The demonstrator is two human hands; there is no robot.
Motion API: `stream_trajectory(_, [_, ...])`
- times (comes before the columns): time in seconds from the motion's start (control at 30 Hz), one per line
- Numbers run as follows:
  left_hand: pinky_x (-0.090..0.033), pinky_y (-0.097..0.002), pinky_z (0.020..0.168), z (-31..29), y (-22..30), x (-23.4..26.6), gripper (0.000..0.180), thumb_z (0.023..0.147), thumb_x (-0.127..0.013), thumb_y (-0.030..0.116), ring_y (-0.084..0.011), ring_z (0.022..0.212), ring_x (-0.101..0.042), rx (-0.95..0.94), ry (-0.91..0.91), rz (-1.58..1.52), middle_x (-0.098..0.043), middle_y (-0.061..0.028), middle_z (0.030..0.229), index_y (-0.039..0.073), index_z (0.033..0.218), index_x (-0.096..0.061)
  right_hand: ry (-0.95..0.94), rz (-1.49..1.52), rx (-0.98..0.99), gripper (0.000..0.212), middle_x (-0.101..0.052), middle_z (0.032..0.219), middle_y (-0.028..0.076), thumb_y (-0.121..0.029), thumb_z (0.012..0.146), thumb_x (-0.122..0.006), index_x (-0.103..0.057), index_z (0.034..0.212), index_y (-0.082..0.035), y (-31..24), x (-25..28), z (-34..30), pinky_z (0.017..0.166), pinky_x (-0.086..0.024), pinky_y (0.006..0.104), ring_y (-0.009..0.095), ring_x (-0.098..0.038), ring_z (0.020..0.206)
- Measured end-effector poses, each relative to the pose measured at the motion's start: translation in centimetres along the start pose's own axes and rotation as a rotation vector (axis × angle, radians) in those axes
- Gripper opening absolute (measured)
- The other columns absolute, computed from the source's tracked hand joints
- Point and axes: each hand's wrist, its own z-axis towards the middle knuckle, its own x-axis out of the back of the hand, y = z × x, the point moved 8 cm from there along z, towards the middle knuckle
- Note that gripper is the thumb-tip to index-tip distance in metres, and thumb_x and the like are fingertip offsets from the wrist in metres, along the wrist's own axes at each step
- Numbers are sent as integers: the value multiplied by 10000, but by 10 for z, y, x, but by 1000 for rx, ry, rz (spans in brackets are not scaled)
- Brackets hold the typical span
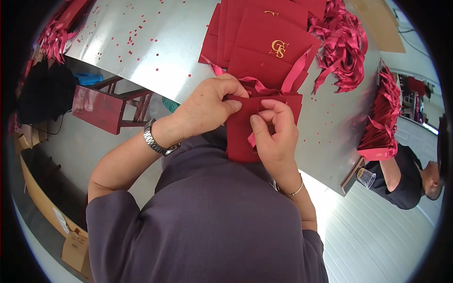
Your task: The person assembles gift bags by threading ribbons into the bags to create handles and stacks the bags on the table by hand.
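Observation:
A dark red paper bag stands against my front at the table's edge. At its top rim my left hand is closed, pinching the edge between thumb and fingers. My right hand is in front of the bag, fingers curled toward the thumb. A short end of pink ribbon sticks out beneath those fingers; the grip itself is partly hidden. Behind the rim runs a looped pink ribbon. Overlapping flat red bags with gold lettering lie just beyond.
A heap of pink ribbons lies right of the bags on the metal table, among small red paper dots. A wooden stool is at left. At right, a person reaches beside a row of red bags and a plastic cup.

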Motion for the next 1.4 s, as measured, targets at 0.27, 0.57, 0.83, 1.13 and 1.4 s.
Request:
stream_trajectory(0.27, [-461, -297, 878, -1, 3, 2, 155, 807, -612, -46, -198, 974, -584, -84, 15, 90, -606, -89, 1037, -31, 962, -613, 64, -306, 398, 73, -636, 711, 112, -13, 794, -690, -638, 845, -19, -23, -7, 5, 559, -496, 329, 240, -647, 628])
stream_trajectory(0.57, [-489, -364, 847, -13, 24, -5, 214, 769, -618, -84, -321, 964, -596, -346, 166, 283, -601, -161, 1036, -40, 976, -588, -45, -664, 487, 83, -579, 629, 91, -71, 796, -641, -578, 754, -38, -42, -18, 16, 538, -487, 362, 262, -595, 570])
stream_trajectory(0.83, [-491, -355, 861, -12, 17, 3, 186, 768, -638, -70, -315, 970, -602, -280, 217, 262, -605, -149, 1019, -30, 944, -593, -106, -906, 533, 140, -565, 660, 75, -88, 807, -645, -528, 731, -74, -61, -14, 15, 575, -500, 361, 246, -601, 636])
stream_trajectory(1.13, [-481, -302, 877, -3, 2, 9, 201, 815, -605, -72, -217, 979, -610, -176, 117, 167, -617, -99, 1018, -29, 1010, -624, -22, -322, 120, 96, -648, 731, 97, -52, 836, -677, -605, 892, -24, -12, -9, 8, 583, -494, 345, 259, -638, 640])
stream_trajectory(1.4, [-486, -292, 854, -5, 2, 10, 223, 824, -588, -83, -203, 953, -609, -191, 109, 148, -610, -87, 1025, -18, 1032, -632, -9, -281, 92, 79, -619, 660, 82, -38, 813, -684, -608, 795, -46, -9, -15, 16, 526, -476, 312, 219, -621, 570])
